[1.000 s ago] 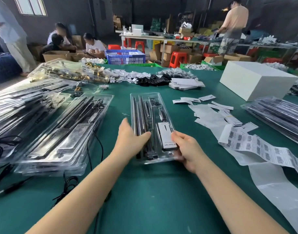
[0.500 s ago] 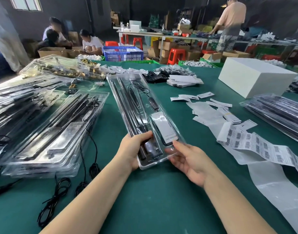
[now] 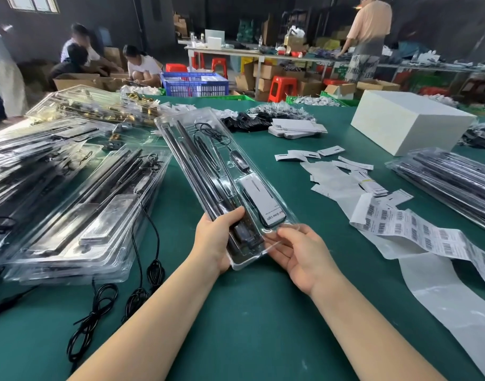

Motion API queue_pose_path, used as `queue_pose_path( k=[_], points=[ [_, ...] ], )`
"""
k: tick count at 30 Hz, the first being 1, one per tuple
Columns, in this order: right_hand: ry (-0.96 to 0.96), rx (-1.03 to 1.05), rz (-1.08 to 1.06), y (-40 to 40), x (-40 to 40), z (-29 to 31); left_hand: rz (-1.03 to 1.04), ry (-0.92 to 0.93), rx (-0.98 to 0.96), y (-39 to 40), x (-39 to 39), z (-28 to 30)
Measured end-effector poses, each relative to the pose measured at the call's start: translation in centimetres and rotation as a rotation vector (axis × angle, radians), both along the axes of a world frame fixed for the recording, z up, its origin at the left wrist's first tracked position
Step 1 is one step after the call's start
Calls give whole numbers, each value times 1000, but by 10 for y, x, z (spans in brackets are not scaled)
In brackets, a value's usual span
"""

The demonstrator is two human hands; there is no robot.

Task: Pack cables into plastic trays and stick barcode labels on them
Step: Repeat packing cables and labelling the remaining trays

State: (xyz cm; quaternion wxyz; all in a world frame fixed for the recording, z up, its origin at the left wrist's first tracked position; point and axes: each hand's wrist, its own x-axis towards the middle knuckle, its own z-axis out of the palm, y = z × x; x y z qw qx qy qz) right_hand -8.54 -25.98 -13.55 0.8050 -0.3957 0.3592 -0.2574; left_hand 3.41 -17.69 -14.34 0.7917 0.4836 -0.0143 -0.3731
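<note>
A clear plastic tray [image 3: 180, 138] packed with black rods, a coiled cable and a white booklet is lifted above the green table, tilted with its far end to the upper left. My left hand [image 3: 216, 243] grips the tray's near left edge, thumb on top. My right hand [image 3: 301, 254] holds the near right corner from below, thumb on the rim. A sheet of barcode labels [image 3: 417, 229] lies on the table to the right. Loose black cables [image 3: 142, 287] lie at the lower left.
A stack of filled trays [image 3: 79, 215] covers the left of the table [image 3: 263, 325], with more trays [image 3: 450, 182] at the right edge. A white box [image 3: 409, 122] stands at the back right, with paper tags [image 3: 310, 155] and backing strips before it. People work in the background.
The tray came up off the table and swung so its far end points upper left. Both hands moved nearer with it; my right hand slid under its near right corner.
</note>
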Motion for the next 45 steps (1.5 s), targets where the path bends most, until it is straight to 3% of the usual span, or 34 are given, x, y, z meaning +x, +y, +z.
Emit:
queue_pose_path(
  k=[7,12,15,19,23,25,27,30,33,35,38,41,43,45],
  points=[
    [28,-6,10,0,-2,-1,8,-27,-1,0,1,-2],
    [183,-365,109,-18,-8,14,-97,-6,23,5,4,2],
    [201,-364,345,-33,2,39,-208,8,52,10,2,7],
    [287,-428,405,-46,29,61,-319,-62,43,16,3,9],
    [375,-626,443,-62,39,94,-351,-95,-58,13,-3,8],
    [410,-899,439,-73,36,120,-286,-261,15,9,-11,8],
    [491,-1361,417,-84,28,143,-200,-537,112,8,-19,3],
    [511,-2000,470,-90,11,157,-106,-1161,248,13,-28,-5],
    [625,-2546,508,-81,-8,131,183,-1778,252,13,-33,-3],
    [534,-2724,505,-78,-26,96,368,-2043,166,12,-36,-1],
    [376,-2698,444,-83,-50,41,444,-2119,244,9,-36,-1],
    [420,-2585,403,-85,-66,5,185,-2086,486,6,-34,-9],
    [502,-2395,483,-84,-69,-7,-19,-2094,637,5,-37,-11],
    [558,-2010,681,-88,-72,-8,-218,-2047,707,5,-40,-10]
  ],
)
